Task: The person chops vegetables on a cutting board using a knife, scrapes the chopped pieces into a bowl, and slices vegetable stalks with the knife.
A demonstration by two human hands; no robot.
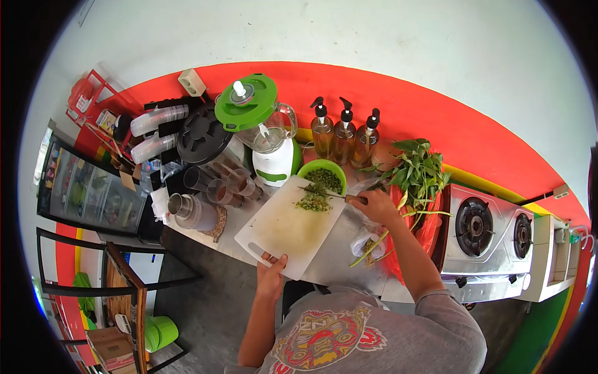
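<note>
My left hand [271, 274] grips the near edge of a white cutting board [286, 227], which tilts toward a green bowl [341, 172]. In my right hand [375, 207] is a knife [353, 199], its blade over the board's far end. Chopped greens [313, 202] lie there under and beside the blade. More chopped greens [322, 179] fill much of the bowl, whose near rim is partly hidden by the board.
A blender [274, 159] and three pump bottles [344, 134] stand behind the bowl. Plastic cups [224, 192] are at left. Leafy stalks [417, 174] on a red bag [430, 234] and a gas stove [486, 234] are at right.
</note>
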